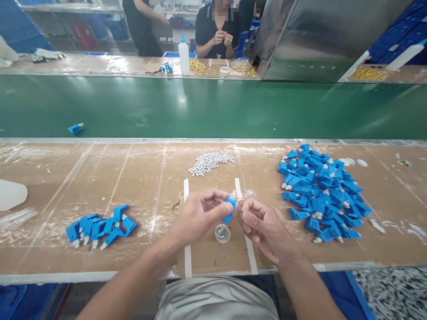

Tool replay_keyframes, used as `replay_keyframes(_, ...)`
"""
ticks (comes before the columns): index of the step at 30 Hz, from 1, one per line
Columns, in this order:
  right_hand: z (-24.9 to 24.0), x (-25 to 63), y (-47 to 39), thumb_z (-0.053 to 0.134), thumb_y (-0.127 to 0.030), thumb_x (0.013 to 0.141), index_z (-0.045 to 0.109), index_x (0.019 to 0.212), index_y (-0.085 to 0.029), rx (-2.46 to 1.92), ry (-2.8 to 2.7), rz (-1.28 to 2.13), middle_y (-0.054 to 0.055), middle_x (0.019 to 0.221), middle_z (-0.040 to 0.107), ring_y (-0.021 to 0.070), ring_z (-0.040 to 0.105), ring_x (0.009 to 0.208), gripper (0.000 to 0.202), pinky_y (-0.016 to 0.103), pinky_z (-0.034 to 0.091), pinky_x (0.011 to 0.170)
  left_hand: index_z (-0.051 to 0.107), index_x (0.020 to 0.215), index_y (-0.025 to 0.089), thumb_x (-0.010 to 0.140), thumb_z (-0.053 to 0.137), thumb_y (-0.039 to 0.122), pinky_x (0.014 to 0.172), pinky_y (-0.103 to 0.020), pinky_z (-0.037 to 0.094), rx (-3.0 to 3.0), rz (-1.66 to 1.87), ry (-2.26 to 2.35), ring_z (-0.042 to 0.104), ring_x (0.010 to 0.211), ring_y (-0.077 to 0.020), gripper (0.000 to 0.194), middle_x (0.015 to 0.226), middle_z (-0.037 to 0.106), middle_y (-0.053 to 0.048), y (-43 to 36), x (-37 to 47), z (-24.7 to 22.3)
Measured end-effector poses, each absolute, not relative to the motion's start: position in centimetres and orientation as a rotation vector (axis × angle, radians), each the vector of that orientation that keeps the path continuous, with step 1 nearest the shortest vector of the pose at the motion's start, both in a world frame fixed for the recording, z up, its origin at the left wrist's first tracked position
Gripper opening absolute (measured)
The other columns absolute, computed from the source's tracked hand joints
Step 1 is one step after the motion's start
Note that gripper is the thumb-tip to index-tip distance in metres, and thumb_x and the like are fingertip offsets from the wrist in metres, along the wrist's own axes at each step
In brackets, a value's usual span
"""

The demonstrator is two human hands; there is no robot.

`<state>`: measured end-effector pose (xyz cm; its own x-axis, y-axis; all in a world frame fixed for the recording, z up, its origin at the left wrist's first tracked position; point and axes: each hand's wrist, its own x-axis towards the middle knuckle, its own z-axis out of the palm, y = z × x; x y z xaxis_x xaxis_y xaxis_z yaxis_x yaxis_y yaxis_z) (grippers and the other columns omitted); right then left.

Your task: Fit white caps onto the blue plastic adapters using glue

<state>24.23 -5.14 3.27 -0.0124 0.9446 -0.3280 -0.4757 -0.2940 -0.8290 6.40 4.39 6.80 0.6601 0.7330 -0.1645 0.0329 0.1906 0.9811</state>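
Note:
My left hand (pixel 205 214) pinches a blue plastic part (pixel 229 210) with a whitish tip. Close to its right side, my right hand (pixel 263 224) has thumb and fingertips pressed together; what they hold, if anything, is too small to name. Just below the blue part stands a small round clear cup (pixel 222 233). Beyond my hands lies a pile of small silvery-white pieces (pixel 211 162). A large heap of blue parts (pixel 322 191) is on the right, and a smaller group of blue parts (pixel 100 226) on the left.
A green belt (pixel 167 106) runs across behind the table, with one blue piece (pixel 76 129) on it. Across it, a person (pixel 218 33) works near a white bottle (pixel 183 55) and yellow pieces (pixel 197 66). A metal housing (pixel 300 40) stands at the back right.

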Motion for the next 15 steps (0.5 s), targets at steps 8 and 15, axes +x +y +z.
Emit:
replay_keyframes(8,3.1,26.0,-10.2,0.075,-0.047,0.085,0.059,0.077,-0.018,-1.301,-0.815,1.437,-0.004,0.067,0.047,0.0079,0.044,0.053,0.034,0.019,0.040,0.047,0.067,0.109,0.013,0.095,0.060,0.031,0.092,-0.040,0.052,2.125,0.465,1.574,0.064,0.103,-0.0223,0.025,0.109,0.070,-0.008,24.0,10.6,10.4)
replay_keyframes(15,2.5,28.7,-13.2,0.070,-0.053,0.087,0.056,0.079,-0.018,-1.310,-0.768,1.369,-0.004,0.069,0.045,0.0075,0.037,0.053,0.039,0.021,0.030,0.048,0.061,0.123,0.014,0.095,0.060,0.033,0.097,-0.049,0.049,2.311,0.493,1.525,0.059,0.115,-0.0274,0.034,0.129,0.060,-0.012,23.8,14.4,9.4)
